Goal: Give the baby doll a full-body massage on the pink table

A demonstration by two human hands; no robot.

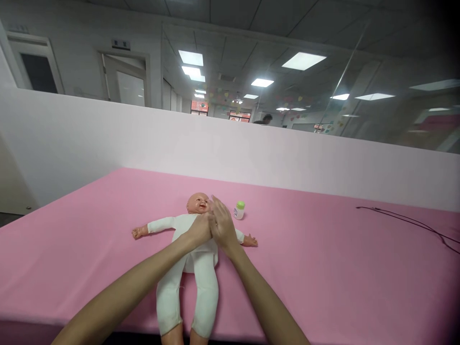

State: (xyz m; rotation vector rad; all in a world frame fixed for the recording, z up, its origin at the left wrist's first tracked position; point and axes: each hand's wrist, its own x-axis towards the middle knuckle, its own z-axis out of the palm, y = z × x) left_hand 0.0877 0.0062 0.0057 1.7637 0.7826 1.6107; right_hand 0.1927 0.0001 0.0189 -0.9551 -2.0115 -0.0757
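Fingers first. Our right hand [223,226] stands on edge, its fingers [216,206] straight and close together, tips just beside the doll's cheek, holding nothing that we can see. Our left hand [199,230] lies across the upper chest, touching the right hand; its fingers are hidden behind the right palm, so we cannot tell how far open they are or whether they hold anything.

Under both hands, a baby doll [183,226] lies on its back, mid-table, limbs spread. The molded vinyl head [197,203] looks smooth, hard and hollow, and the matching forearms end in small, splayed hands. The white cloth body and long, soft legs [204,297] look lightly stuffed. We judge the whole doll light and floppy: the limbs will likely sag if lifted singly, so the firmest hold would be under the head and around the trunk.

Just beyond the right shoulder stands a small white bottle [239,210] with a green cap, upright and apart from the doll. Farther right, a thin black cable [402,223] trails over the pink fabric table cover [89,239]. Behind rises a white partition [215,148].
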